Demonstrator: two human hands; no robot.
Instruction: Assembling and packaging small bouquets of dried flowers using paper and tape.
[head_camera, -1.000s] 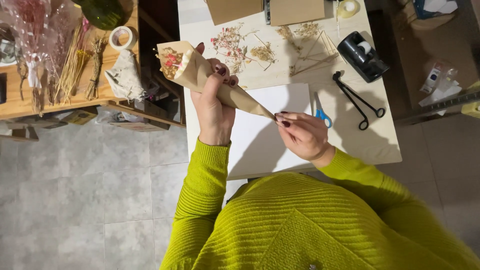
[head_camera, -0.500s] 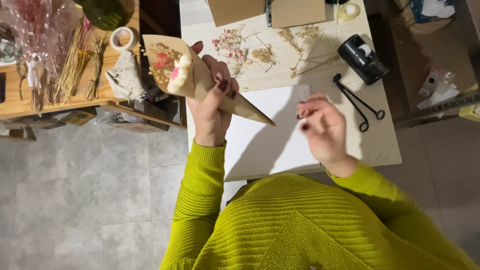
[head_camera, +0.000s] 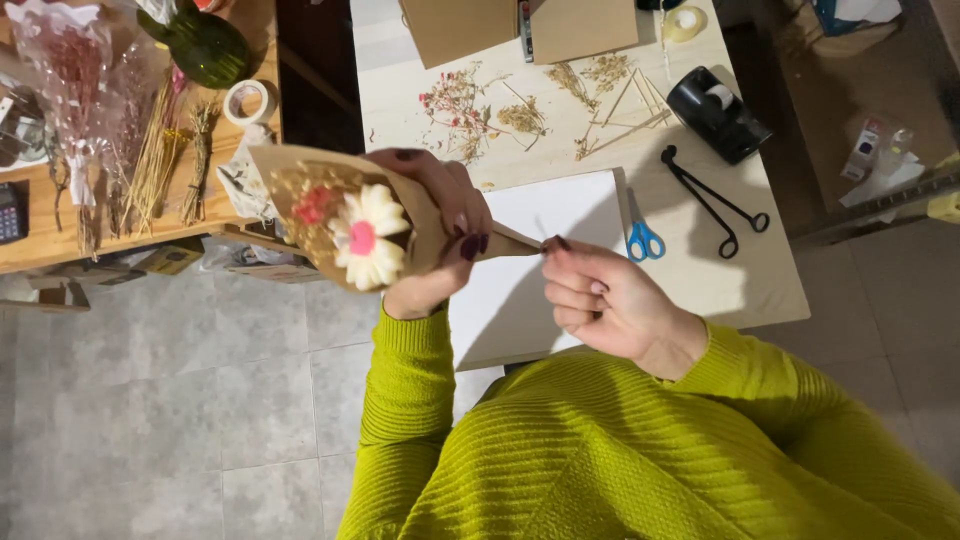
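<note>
The left hand (head_camera: 440, 235) wraps the light, crushable paper cone (head_camera: 330, 215) at mid-body; the right hand (head_camera: 610, 305) pinches its tip between closed fingertips.

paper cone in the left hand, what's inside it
The brown paper cone holds a white flower with a pink centre, a red bloom and tiny pale sprigs. Their stems are hidden by the paper and the left hand.

matt brown paper cone (head_camera: 400, 215), glossy black tape dispenser (head_camera: 717, 113), ribbed knit sleeve (head_camera: 405, 400)
</note>
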